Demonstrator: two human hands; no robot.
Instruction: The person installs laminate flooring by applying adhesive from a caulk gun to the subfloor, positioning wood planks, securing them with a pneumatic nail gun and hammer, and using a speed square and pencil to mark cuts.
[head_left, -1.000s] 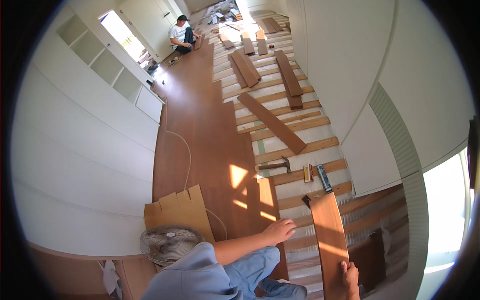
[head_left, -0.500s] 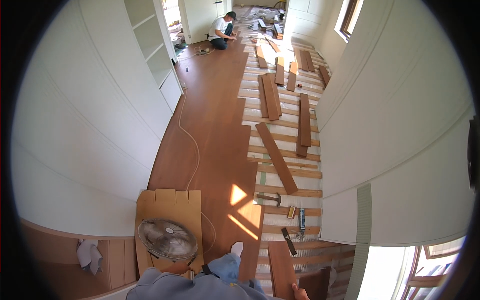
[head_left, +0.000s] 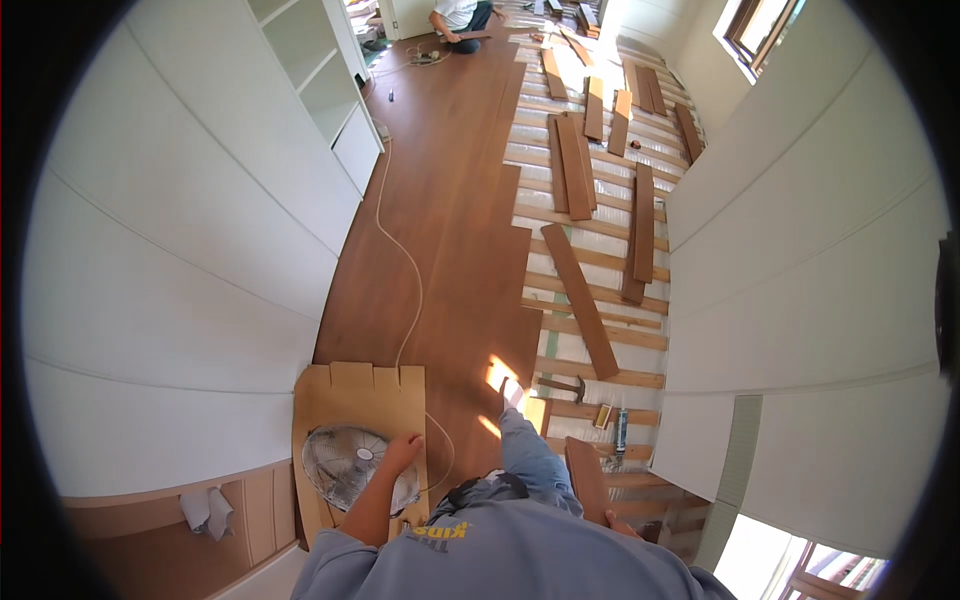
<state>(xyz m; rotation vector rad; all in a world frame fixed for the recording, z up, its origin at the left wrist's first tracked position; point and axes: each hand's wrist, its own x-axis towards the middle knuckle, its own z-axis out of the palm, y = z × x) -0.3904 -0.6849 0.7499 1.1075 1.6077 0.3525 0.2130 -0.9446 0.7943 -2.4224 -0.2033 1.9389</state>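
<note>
Your left hand (head_left: 402,452) rests with loose fingers on the rim of the round fan (head_left: 350,468), which lies face-up on a sheet of cardboard (head_left: 345,395) on the finished wood floor (head_left: 450,200). Your right hand (head_left: 622,524) is curled around the lower end of a floorboard plank (head_left: 585,478) just beside your right leg, though the grip itself sits low at the edge of the view and is partly hidden by your shoulder.

The risks, as I judge them: the fan's cord (head_left: 400,270) runs up the finished floor from the cardboard, so a shift of your foot or knee could snag it and drag the fan. If the fan is running, fingers on its grille are a hazard; I cannot tell whether the blades turn. The plank is held one-handed at one end, so it could swing or slip and strike the hammer (head_left: 562,385) or the caulking tube (head_left: 620,432) lying on the open joists (head_left: 590,350) ahead. Those joists leave gaps, so a misplaced step there could cost you your footing. Another person (head_left: 460,15) is working well away at the far end.
</note>
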